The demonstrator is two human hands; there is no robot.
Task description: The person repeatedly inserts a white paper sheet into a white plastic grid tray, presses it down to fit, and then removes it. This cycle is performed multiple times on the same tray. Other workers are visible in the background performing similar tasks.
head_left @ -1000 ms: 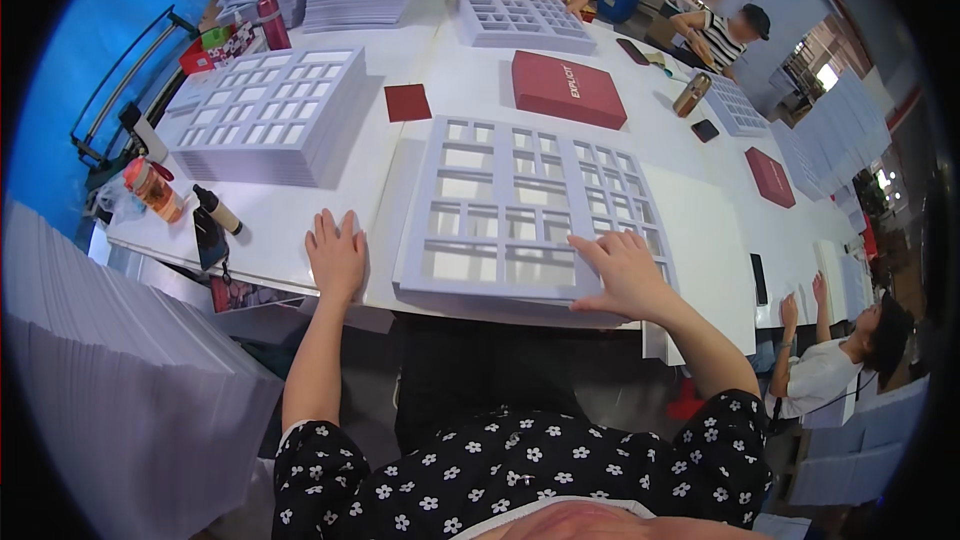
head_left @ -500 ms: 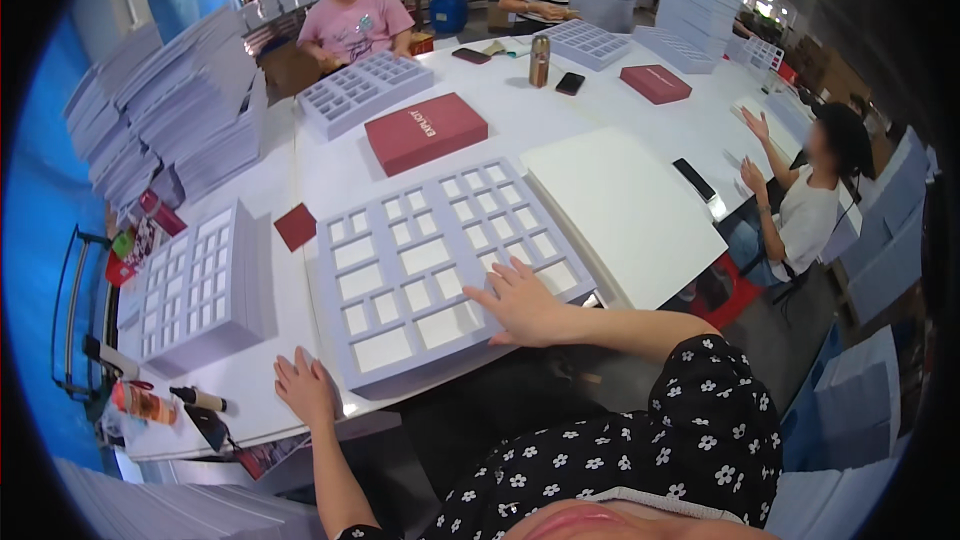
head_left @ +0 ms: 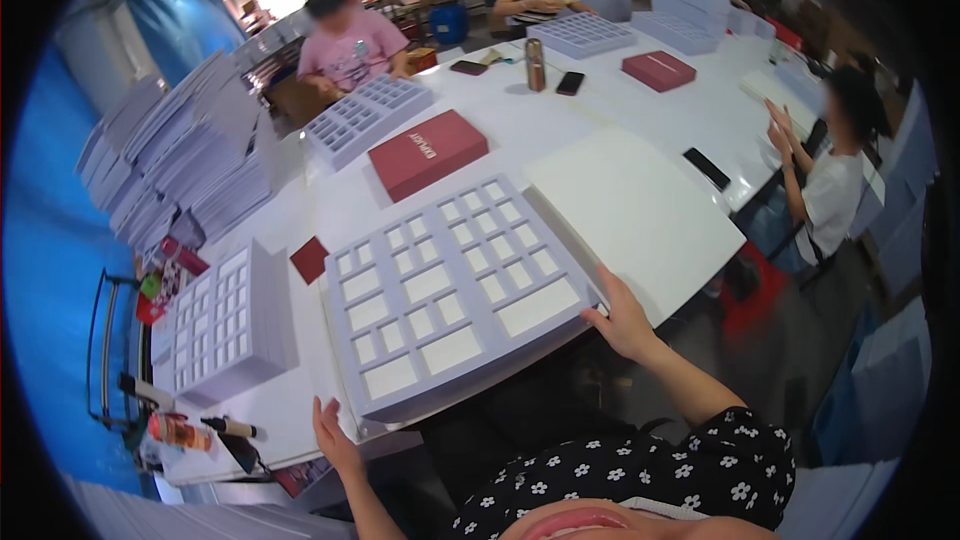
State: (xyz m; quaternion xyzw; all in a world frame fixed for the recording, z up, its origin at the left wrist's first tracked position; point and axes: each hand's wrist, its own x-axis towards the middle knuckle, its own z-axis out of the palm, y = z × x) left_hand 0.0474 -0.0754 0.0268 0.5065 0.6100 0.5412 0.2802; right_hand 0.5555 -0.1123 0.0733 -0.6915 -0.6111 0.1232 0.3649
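A large pale-lavender compartment tray (head_left: 410, 286) lies in front of me, its many square and oblong cells showing white bottoms. At its near right corner is my right hand (head_left: 625, 318), fingers stretched along the side and thumb at the rim, apart from one another. My left hand (head_left: 338, 438) hovers by the table edge near the tray's front left corner, open and holding nothing. To the left stands a stack of similar trays (head_left: 222, 328). A small dark-red square (head_left: 309, 260) lies between that stack and the large tray.
A red box (head_left: 428, 154) sits behind the tray, a white board (head_left: 620, 205) to its right. Phones (head_left: 707, 169) and a metal flask (head_left: 535, 64) stand or lie farther off. Bottles (head_left: 180, 432) are at near left. Co-workers sit around the table (head_left: 545, 125); sheet stacks (head_left: 190, 145) rise at left.
My right hand has moved from on top of the tray to its right side. My left hand has lifted off the table edge. The co-worker at right has brought both hands together.
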